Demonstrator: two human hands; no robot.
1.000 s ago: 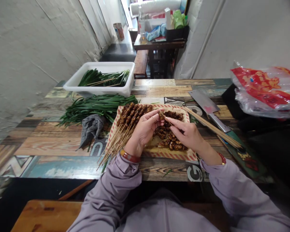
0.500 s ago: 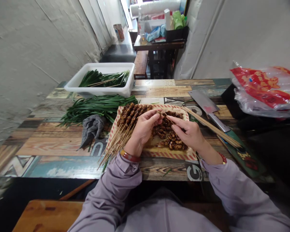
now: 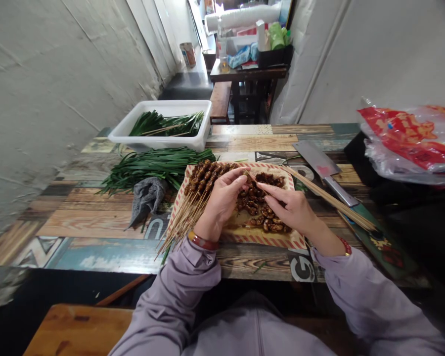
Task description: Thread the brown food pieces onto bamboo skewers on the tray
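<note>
My left hand (image 3: 222,200) is closed in a pinch around a small brown piece, mostly hidden by the fingertips. Just to its right, my right hand (image 3: 292,206) pinches a thin wooden skewer (image 3: 255,179), whose tip points toward the left fingertips. Both hands hover over a paper-lined tray (image 3: 237,238) with a red-striped border. On it lie loose glossy brown pupa-like pieces (image 3: 270,220). Filled skewers (image 3: 202,180) of the same pieces are lined up at the tray's left, their bare sticks (image 3: 183,217) pointing toward me.
Green chives (image 3: 152,165) lie left of the tray, beside a grey cloth (image 3: 147,198). Behind them stands a white plastic tub (image 3: 159,145) of chives. To the right are bare skewers (image 3: 330,200), a cleaver (image 3: 319,158), a green board (image 3: 389,252) and plastic packaging (image 3: 411,138).
The view has shifted slightly, so the table appears farther right. Both hands keep their pinches over the tray, and the skewer between them now shows more clearly.
</note>
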